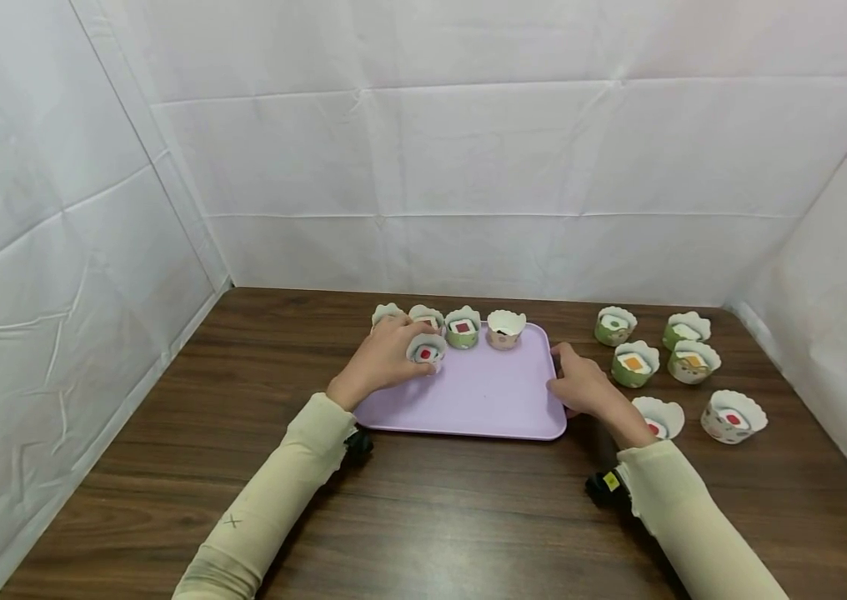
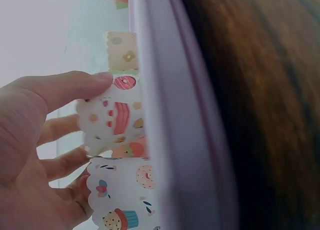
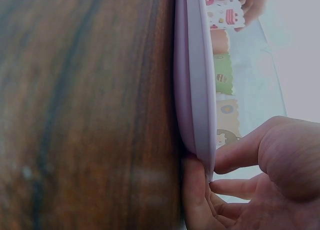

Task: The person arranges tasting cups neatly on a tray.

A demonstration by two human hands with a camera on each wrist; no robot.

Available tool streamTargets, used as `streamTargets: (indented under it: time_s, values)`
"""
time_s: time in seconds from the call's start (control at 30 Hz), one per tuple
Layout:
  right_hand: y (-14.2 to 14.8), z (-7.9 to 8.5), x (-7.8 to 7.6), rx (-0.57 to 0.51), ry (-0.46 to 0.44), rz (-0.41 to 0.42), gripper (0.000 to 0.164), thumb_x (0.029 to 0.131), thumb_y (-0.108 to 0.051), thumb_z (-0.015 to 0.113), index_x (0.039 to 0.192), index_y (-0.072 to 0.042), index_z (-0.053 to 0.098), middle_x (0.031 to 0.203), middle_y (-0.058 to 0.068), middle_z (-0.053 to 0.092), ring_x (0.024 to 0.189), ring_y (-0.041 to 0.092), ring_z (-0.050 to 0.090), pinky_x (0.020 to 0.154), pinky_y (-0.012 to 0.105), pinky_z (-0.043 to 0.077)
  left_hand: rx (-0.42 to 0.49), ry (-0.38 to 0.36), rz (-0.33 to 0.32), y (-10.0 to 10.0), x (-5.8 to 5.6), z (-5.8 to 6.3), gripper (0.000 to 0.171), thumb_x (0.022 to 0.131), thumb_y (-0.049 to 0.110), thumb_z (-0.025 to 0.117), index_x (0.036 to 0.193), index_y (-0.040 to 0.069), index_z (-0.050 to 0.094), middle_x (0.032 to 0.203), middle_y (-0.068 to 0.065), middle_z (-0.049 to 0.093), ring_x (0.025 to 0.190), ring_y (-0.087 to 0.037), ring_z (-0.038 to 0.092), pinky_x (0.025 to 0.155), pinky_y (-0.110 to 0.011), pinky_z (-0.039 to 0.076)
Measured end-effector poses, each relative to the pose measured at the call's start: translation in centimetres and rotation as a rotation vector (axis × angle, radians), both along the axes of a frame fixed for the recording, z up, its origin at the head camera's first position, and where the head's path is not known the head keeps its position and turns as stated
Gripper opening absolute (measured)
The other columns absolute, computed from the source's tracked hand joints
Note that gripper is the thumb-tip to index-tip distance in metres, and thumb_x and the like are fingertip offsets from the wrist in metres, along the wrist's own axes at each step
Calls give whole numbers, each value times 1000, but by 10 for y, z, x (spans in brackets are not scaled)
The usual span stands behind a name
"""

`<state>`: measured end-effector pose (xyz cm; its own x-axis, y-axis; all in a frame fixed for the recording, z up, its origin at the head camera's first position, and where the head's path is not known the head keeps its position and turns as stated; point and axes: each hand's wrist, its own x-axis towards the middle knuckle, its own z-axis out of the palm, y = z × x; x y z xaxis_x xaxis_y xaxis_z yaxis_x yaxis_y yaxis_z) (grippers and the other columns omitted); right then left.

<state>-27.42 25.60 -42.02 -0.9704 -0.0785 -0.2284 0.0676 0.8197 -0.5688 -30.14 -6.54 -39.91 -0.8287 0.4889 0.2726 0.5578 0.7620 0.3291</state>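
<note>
My left hand (image 1: 386,354) grips a white paper baking cup (image 1: 426,352) with a red-centred insert, at the left part of the lilac tray (image 1: 479,404). In the left wrist view the thumb presses this cup's side, printed with a pink cake (image 2: 121,117). Beside it stands another cup, printed with a cupcake (image 2: 125,195). My right hand (image 1: 584,383) pinches the tray's right edge; in the right wrist view the thumb lies above the rim and fingers curl underneath. A green cup (image 1: 463,327) and a beige cup (image 1: 506,329) stand along the tray's back.
Right of the tray, several more paper cups stand on the dark wooden table (image 1: 431,517), among them a green one with an orange insert (image 1: 634,364) and a white one with a red insert (image 1: 734,417). White cloth walls (image 1: 468,167) enclose the table's back and sides.
</note>
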Motion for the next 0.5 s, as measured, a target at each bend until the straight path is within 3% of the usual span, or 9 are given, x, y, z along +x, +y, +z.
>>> streamTargets:
  time_s: [0.5]
  values:
    - [-1, 1, 1, -1, -6, -4, 61, 92, -12, 50, 146, -2, 24, 110, 27, 52, 85, 28, 61, 51, 29, 58, -36, -51, 90, 4, 0, -3, 66, 72, 34, 82, 126, 10, 52, 123, -5, 65, 108, -31, 50, 87, -42, 48]
